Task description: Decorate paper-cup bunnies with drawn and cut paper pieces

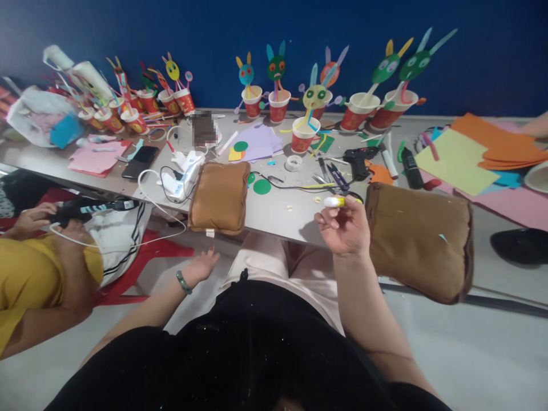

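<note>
My right hand [346, 228] is raised over the table's front edge, its fingers pinched around a small white-and-yellow tube [336, 201]. What kind of tube it is I cannot make out. Just behind those fingers lie scissors [338, 177], partly covered by the hand. My left hand [204, 265] hangs below the table edge with a green bangle at the wrist, its fingers loosely stretched and holding nothing. Closest to it is a brown cushion [219, 197] on the table edge. Green paper circles [262, 186] and a tape roll [293, 163] lie between the hands.
Red paper cups with paper creatures [303, 137] stand along the blue wall. A black glue gun [360, 161] lies near a second brown cushion [419, 240]. Coloured paper [458, 160] is piled at the right. A power strip [184, 177] trails cables. Another person [43, 274] sits at the left.
</note>
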A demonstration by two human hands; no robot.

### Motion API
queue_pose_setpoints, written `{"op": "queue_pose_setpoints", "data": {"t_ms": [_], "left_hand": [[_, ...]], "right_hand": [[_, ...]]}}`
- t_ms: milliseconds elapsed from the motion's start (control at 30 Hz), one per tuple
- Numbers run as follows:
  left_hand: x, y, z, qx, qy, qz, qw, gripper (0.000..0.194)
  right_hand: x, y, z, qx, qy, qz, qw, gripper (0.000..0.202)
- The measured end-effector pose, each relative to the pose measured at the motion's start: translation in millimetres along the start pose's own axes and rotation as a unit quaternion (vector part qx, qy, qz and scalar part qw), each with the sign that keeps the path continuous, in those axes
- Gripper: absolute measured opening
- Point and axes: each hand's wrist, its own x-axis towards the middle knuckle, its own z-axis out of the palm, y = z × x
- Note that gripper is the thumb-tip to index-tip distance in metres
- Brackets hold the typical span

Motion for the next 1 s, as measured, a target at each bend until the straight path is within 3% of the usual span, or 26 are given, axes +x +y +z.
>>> {"op": "queue_pose_setpoints", "data": {"t_ms": [133,200,267,367,467,600,767,1000], "left_hand": [[-19,26,-30.5,-0.024,0.043,0.100,0.994,0.032],[-28,40,-50.1,-0.097,0.122,0.174,0.972,0.036],[-34,54,-69.1,-0.205,0.231,0.253,0.917,0.019],[-33,73,-94.8,-0.332,0.354,0.342,0.805,0.017],[-22,92,-118.0,-0.392,0.413,0.367,0.736,0.040],[-4,117,-142.7,-0.421,0.473,0.403,0.661,0.029],[12,135,-157.7,-0.412,0.488,0.450,0.624,0.031],[22,136,-164.3,-0.382,0.491,0.481,0.618,0.030]], "right_hand": [[-8,-1,3,-0.008,-0.026,-0.001,1.000,0.032],[-10,0,5,-0.007,-0.037,-0.002,0.999,0.034],[-10,2,7,-0.005,-0.046,0.001,0.999,0.036],[-10,4,10,-0.014,-0.054,0.000,0.998,0.038],[-12,5,12,-0.032,-0.059,-0.019,0.998,0.040],[-18,6,13,-0.060,-0.062,-0.069,0.994,0.045],[-23,8,13,-0.092,-0.061,-0.118,0.987,0.047],[-26,9,16,-0.108,-0.081,-0.119,0.984,0.045]]}}
